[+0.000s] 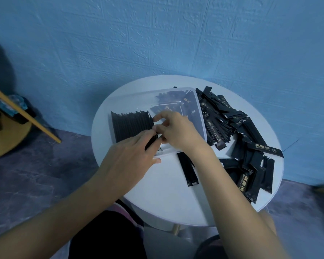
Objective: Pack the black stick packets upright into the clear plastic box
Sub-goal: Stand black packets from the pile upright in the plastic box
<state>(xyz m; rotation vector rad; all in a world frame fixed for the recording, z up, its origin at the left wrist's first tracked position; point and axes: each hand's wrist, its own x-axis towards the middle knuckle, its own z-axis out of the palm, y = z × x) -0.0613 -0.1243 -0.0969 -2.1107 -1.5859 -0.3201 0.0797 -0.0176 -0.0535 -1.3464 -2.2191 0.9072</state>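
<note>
Bare forearms reach over the white round table (157,200). The left hand (131,152) lies with fingers nearly straight against the row of packets (128,126) standing upright in the left end of the clear plastic box (201,116). The right hand (176,131) pinches one black stick packet (152,142) just beside that row. Loose packets (238,128) lie heaped right of the box.

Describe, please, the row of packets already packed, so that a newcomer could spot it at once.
On the round white table stands a clear box. The row fills its left end, beside the left hand. Unlike the loose pile lying flat right of the box, these packets stand upright, tightly side by side.
</note>
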